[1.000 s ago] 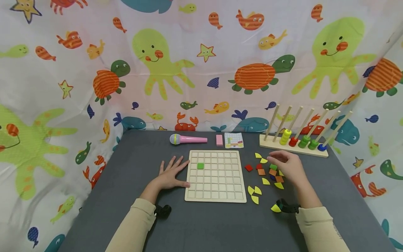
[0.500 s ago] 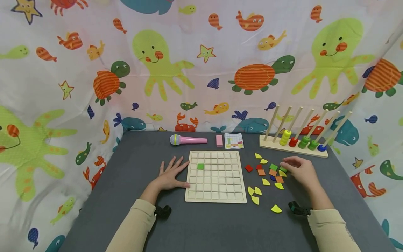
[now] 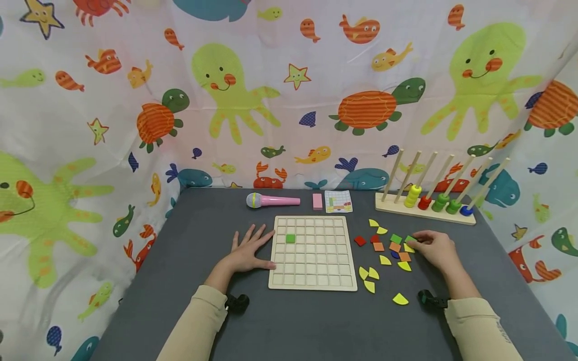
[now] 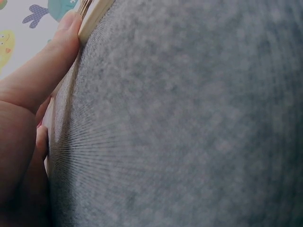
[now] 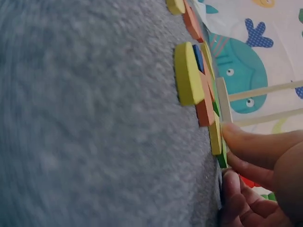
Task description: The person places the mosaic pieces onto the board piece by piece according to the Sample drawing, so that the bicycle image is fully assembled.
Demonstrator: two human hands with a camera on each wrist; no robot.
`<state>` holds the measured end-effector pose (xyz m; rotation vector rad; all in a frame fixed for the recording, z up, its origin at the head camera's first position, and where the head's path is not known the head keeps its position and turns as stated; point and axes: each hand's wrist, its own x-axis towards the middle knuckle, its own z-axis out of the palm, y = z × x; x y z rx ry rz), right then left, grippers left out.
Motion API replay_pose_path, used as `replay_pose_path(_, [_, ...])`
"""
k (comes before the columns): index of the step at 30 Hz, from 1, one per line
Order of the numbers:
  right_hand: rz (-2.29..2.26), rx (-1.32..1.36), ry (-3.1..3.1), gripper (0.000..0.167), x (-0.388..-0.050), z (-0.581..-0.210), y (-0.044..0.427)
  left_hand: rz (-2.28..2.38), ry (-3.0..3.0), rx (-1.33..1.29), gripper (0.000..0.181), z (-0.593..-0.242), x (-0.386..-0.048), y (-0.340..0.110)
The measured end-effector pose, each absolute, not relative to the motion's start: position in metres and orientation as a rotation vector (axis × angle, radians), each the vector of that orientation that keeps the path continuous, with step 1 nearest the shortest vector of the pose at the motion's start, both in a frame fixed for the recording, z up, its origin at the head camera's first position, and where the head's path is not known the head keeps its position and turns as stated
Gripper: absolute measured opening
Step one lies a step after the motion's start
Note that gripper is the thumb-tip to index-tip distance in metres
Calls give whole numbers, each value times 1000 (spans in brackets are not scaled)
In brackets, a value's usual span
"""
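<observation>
My left hand point(image 3: 244, 253) lies with spread fingers at the left edge of the wooden grid board point(image 3: 313, 287); its thumb point(image 4: 54, 56) rests on the board's edge. One green square tile point(image 3: 290, 238) sits in an upper-left cell. On the right, thumb and forefinger of my right hand point(image 3: 435, 249) pinch a green square tile point(image 3: 409, 239) at the far side of a loose pile. A yellow quarter-circle tile point(image 3: 408, 248) lies right beside that tile. In the right wrist view, the green tile point(image 5: 222, 160) shows partly behind a yellow one.
Around the pile lie red tiles point(image 3: 359, 240), orange tiles point(image 3: 378, 246), another green tile point(image 3: 396, 238) and several yellow quarter-circles point(image 3: 400, 299). Behind stand a toy microphone point(image 3: 273, 200), a pink block point(image 3: 317, 201), a pattern card point(image 3: 338, 201) and a peg stand point(image 3: 424, 212) with coloured rings.
My right hand has shifted right from above the pile, then lowered to the green tile at its far right side. My left hand stays at the board; the view has turned slightly.
</observation>
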<state>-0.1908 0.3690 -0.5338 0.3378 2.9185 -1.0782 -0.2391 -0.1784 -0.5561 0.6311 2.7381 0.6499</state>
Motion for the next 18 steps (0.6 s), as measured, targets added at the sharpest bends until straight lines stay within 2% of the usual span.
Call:
replay_pose_path(8, [-1035, 350, 2919, 44, -194, -533, 370, 642, 2739, 600, 114, -558, -242, -175])
replay_pose_path(18, [-1145, 237, 2920, 48, -201, -510, 351, 585, 2749, 590, 110, -547, -237, -175])
